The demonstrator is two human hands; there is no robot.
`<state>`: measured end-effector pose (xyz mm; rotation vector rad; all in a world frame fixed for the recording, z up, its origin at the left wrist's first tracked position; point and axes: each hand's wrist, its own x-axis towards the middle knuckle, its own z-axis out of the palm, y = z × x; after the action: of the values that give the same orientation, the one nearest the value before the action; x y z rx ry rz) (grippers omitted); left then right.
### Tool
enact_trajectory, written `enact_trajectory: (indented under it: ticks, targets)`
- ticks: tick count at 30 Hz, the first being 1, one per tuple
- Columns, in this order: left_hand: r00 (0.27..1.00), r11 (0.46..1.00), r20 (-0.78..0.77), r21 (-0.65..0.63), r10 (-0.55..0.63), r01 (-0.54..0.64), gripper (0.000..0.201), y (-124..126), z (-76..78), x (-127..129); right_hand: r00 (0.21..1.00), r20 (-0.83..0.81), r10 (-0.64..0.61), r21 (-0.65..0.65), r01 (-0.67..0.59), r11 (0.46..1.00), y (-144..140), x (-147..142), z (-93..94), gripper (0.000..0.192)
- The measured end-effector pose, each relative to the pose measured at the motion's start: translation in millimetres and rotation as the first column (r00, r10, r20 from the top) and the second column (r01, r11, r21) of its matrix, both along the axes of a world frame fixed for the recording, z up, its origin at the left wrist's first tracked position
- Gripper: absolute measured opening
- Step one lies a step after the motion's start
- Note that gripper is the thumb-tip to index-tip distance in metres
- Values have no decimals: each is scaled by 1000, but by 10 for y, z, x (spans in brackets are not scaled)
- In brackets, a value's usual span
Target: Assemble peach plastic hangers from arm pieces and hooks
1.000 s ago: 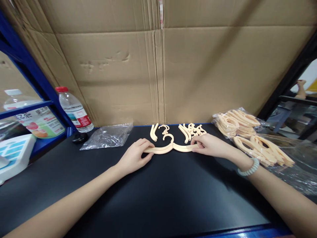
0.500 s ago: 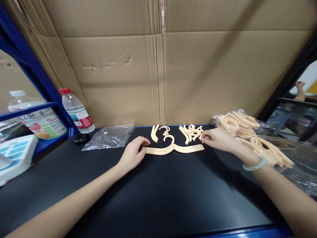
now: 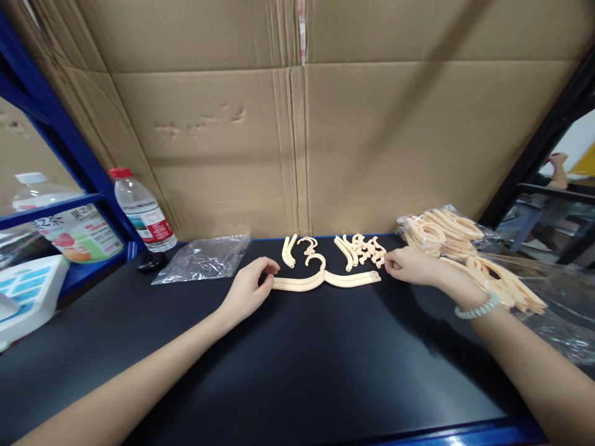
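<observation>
A cream plastic folding clothes hanger (image 3: 302,284) lies spread on the black table, its hook pointing away from me. My left hand (image 3: 253,285) is at its left end, fingers curled around that tip, which the hand hides. Just right of the small cream connector pieces (image 3: 370,251), my right hand (image 3: 409,266) is closed with fingertips pinched together; whatever they hold is hidden. Behind the hanger lie loose hanger arms (image 3: 289,251), loose hooks (image 3: 308,245) and a second group of arms (image 3: 346,253).
Bagged cream hanger parts (image 3: 441,229) and more loose parts (image 3: 502,282) lie at the right. A clear plastic bag (image 3: 202,260), a black object (image 3: 152,261) and a red-capped water bottle (image 3: 144,210) stand or lie at the left. Cardboard (image 3: 223,155) walls the back.
My right hand has drawn slightly right and toward me, away from the small connector pieces, fingers closed. My left hand stays at the hanger's left end.
</observation>
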<state>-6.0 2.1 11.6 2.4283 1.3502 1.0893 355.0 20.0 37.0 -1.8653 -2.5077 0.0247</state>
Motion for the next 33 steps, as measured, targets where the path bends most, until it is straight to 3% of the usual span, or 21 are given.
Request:
enact_trajectory:
  ticks: [12,20,27,33]
  targets:
    - [985,986,92,-83,149,-141,21,-63,88,6,992,-56,-110,-207,96,974,-128,-55,153,19]
    - [975,987,164,-77,151,-140,21,-22,70,-24,987,-108,-116,-261,84,962,-93,-3,108,17]
    - [979,989,155,-89,130,-117,16,-39,88,2,987,-119,-110,-214,83,973,-78,7,90,17]
    - [979,988,149,-88,137,-125,24,-35,80,-23,984,-107,-143,-223,117,968,-102,-6,127,15]
